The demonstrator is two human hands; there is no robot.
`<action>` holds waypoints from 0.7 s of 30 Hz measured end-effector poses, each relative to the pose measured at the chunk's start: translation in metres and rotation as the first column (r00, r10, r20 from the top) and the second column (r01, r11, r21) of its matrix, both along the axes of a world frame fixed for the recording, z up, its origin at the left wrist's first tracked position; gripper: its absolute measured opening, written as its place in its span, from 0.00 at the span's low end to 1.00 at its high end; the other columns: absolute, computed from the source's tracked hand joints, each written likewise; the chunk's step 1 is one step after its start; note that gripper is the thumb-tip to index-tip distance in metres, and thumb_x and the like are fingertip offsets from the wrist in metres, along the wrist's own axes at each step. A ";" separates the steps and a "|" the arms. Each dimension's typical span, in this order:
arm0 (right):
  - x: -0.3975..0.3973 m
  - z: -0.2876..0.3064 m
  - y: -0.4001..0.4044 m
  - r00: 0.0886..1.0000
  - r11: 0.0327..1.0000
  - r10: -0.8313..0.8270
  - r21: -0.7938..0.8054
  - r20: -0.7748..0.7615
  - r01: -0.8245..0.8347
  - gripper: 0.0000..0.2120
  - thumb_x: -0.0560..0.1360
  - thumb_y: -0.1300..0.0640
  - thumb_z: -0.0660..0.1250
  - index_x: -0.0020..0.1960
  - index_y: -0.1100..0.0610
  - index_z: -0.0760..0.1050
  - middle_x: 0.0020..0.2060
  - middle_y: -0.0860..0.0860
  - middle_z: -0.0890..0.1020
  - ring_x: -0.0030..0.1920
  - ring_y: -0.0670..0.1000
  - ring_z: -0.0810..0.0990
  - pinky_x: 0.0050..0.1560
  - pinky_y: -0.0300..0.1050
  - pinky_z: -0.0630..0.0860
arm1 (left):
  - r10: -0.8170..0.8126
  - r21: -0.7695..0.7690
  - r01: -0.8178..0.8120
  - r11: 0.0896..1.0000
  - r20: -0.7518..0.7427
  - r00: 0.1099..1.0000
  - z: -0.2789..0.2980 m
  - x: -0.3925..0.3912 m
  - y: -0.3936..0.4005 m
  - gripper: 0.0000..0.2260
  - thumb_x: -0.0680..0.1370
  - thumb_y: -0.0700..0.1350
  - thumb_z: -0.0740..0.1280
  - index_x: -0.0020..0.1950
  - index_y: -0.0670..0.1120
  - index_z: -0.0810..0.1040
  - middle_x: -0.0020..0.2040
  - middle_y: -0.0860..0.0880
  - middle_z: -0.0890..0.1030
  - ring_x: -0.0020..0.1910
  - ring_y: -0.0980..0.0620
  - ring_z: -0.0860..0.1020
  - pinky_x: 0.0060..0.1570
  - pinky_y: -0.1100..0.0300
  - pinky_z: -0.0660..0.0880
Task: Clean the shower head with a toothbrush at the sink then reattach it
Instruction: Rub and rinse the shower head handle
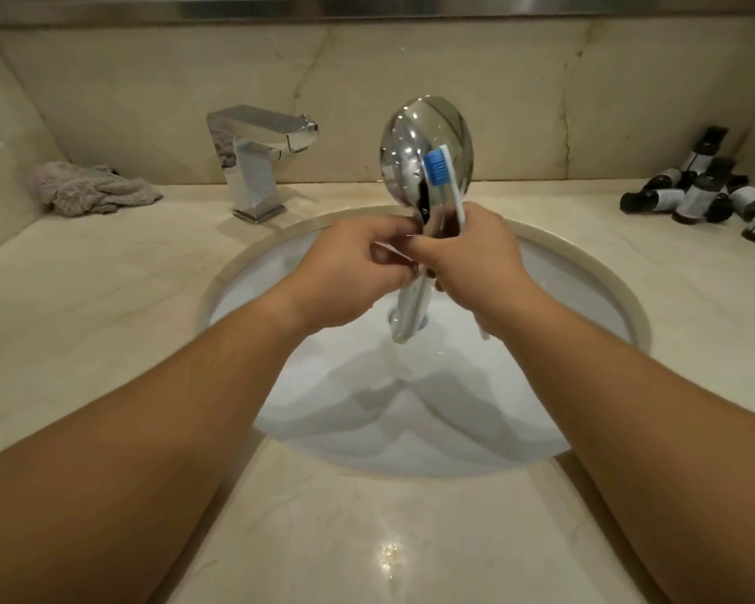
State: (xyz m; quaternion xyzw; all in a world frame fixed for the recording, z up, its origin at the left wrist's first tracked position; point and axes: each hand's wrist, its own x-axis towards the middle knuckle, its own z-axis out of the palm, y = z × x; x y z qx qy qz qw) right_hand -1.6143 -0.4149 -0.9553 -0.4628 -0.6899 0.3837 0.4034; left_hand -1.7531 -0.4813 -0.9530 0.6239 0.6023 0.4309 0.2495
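Fingers of both hands curl around the handle of the shower head [426,141], held upright over the sink [585,272]. The left hand [349,265] grips the handle from the left; the right hand [471,259] grips it from the right and also pins the toothbrush [443,176] against it, blue bristles up and lying across the chrome back of the head. How the fingertips lie on the far side of the handle cannot be told.

Risk, as judged: droplets show on the chrome, so the handle may slip through the grip and strike the basin. The brush, held in the same grip as the handle, may slide out if the right hand loosens to shift.

Room: the basin lies open below the hands. The tap [258,163] stands near on the left, with a crumpled cloth [92,189] beyond it; small bottles [702,191] crowd the counter [83,298] at far right, well apart from the hands. The wall lies close behind the head.
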 end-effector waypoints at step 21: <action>0.005 -0.003 0.003 0.966 1.000 -0.002 -0.011 0.260 0.005 0.06 0.68 0.57 0.71 0.44 0.54 0.76 0.36 0.51 0.79 0.34 0.52 0.78 0.34 0.45 0.76 | 0.295 -0.167 -0.308 0.937 -0.100 0.950 -0.014 -0.025 0.012 0.11 0.75 0.39 0.69 0.56 0.50 0.82 0.50 0.49 0.84 0.48 0.47 0.84 0.52 0.47 0.84</action>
